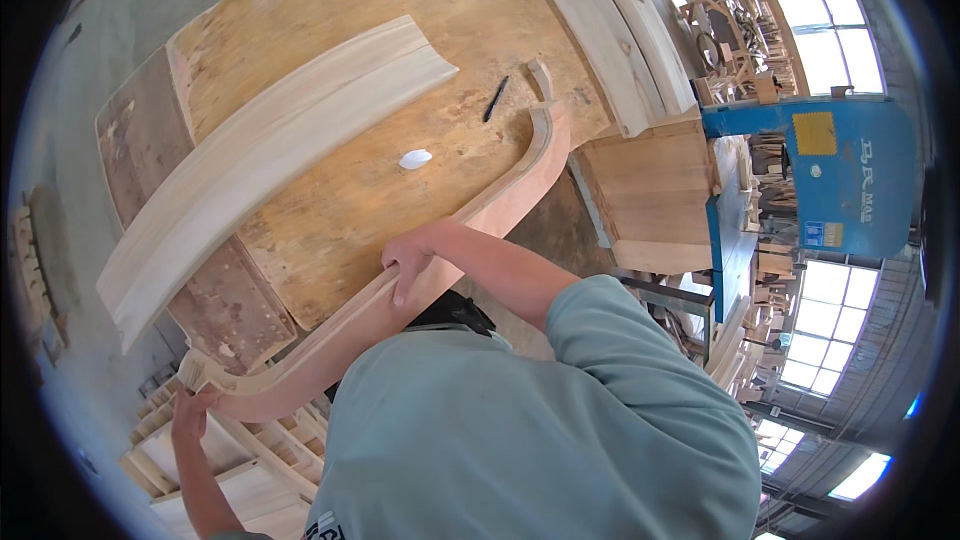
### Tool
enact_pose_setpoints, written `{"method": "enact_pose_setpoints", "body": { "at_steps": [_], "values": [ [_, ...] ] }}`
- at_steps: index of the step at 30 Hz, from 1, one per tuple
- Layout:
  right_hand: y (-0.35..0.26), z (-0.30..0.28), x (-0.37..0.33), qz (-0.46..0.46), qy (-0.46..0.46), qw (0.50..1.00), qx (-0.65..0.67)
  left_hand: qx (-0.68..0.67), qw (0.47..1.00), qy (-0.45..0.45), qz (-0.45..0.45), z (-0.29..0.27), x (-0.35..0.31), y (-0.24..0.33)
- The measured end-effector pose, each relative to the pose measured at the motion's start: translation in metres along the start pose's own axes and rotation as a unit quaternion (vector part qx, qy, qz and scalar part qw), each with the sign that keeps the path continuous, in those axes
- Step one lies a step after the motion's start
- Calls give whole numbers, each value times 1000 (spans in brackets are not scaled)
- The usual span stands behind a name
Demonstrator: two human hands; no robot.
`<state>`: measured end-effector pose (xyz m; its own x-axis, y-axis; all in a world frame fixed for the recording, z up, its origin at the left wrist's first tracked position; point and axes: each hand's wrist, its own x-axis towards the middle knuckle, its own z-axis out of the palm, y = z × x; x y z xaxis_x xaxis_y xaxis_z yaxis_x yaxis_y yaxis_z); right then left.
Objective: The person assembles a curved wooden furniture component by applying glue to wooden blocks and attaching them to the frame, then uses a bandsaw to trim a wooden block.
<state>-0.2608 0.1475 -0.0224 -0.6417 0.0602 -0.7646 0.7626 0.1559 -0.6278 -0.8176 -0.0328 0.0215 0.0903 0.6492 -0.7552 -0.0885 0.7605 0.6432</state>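
Observation:
A long curved wooden rail (330, 350) with a thick, sweeping profile lies along the near edge of the workbench (310, 240), close against my body. My left hand (190, 412) grips its left end, which overhangs the bench. Around the rail's middle, my right hand (415, 252) is closed, with the thumb on the near side and the fingers over the top edge. The rail's right end curves away from me, next to a small curved wood offcut (540, 78). Farther back rests a wide, bowed wooden board (270, 160), its left end reaching past the bench.
Between board and rail are a small white oval piece (415, 159) and a black pen (495, 98). Long planks (600, 30) lie at the right, above a wooden panel (650, 195). A blue machine (850, 175) stands beyond. Slatted wood pieces (160, 440) sit at lower left.

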Motion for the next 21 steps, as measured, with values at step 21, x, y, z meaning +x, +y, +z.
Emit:
{"method": "enact_pose_setpoints", "body": {
  "at_steps": [21],
  "values": [
    [-69, 55, 3, 49, 322, 910, -254, 77, 994, -45, -59, -31, 84, 17]
  ]
}}
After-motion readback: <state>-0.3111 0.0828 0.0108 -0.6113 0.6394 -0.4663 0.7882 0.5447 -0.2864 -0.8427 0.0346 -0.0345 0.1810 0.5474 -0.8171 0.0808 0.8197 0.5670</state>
